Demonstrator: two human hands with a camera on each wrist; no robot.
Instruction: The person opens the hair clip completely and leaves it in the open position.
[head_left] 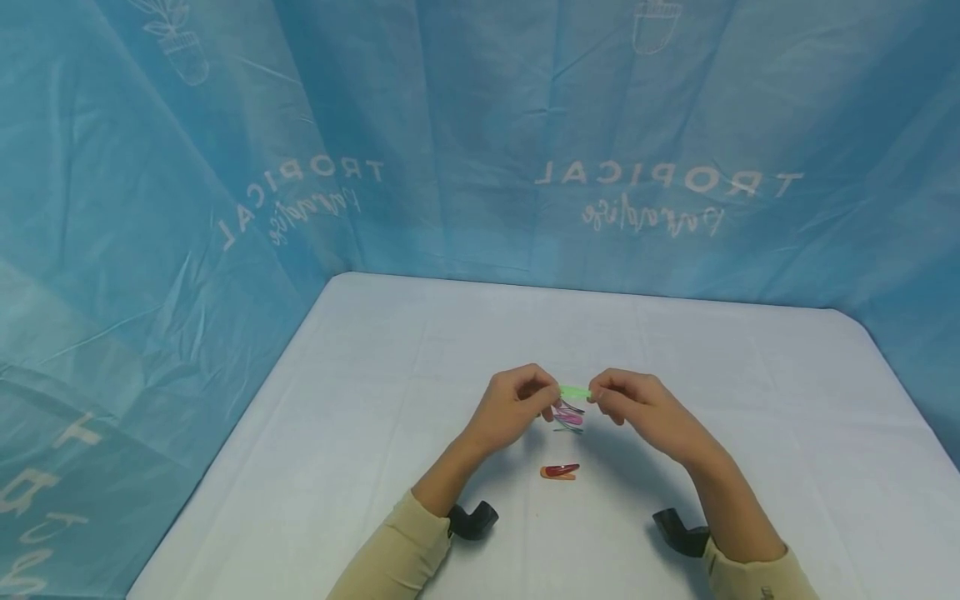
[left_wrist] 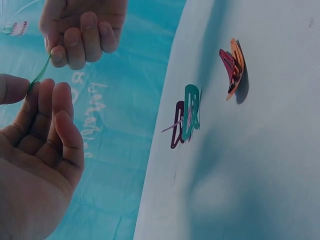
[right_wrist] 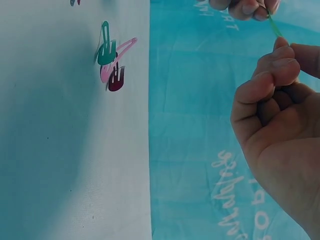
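Note:
A bright green hair clip [head_left: 575, 392] is held up over the table between both hands. My left hand [head_left: 517, 404] pinches one end of it between thumb and forefinger. At the other end, the thumb and forefinger of my right hand [head_left: 637, 406] pinch it too. Seen edge-on in the left wrist view, the green clip [left_wrist: 40, 72] looks thin and slightly bowed. Below the hands lies a small overlapping pile of snap clips: a teal clip [right_wrist: 106, 52], a pink clip [right_wrist: 107, 73] and a dark maroon clip [right_wrist: 116, 81].
Nearer the front, a red clip [head_left: 561, 470] rests on an orange clip [head_left: 547, 475]. White cloth covers the table [head_left: 420, 358]. Blue printed curtains [head_left: 480, 167] hang along its back and left sides. Black curved pieces [head_left: 474, 522] stick out by both wrists.

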